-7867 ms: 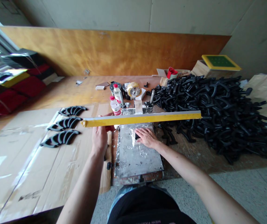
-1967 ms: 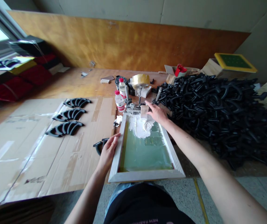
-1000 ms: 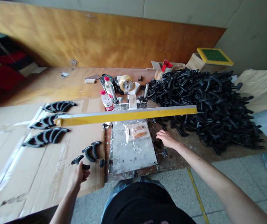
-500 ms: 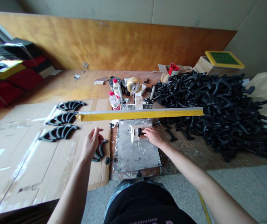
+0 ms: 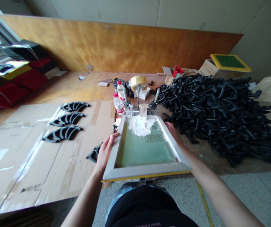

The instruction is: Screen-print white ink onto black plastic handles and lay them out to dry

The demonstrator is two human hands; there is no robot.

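A screen-printing frame [image 5: 147, 170] lies lowered over the base plate, its green mesh smeared with white paste at the far end. My left hand [image 5: 106, 150] is at the frame's left side, fingers curled onto its edge. My right hand [image 5: 172, 130] is against the right side, its fingertips hidden by the frame. The small black piece seen earlier on the plate is covered. Beside my left hand, some curved black handles [image 5: 93, 154] lie on the cardboard [image 5: 78, 170], partly hidden. Further left are three fanned rows of black handles [image 5: 64, 134].
A large heap of black handles [image 5: 216, 110] fills the right side. Behind the frame stand the hinge clamp [image 5: 143, 109], two red-capped bottles [image 5: 118, 105] and a tape roll [image 5: 137, 81]. Red and black stacks [image 5: 19, 75] sit at the far left.
The screen frame has swung down from its raised, edge-on position over the plate. My left hand has moved right onto its edge; my right hand has moved from the black piece to the frame's right side.
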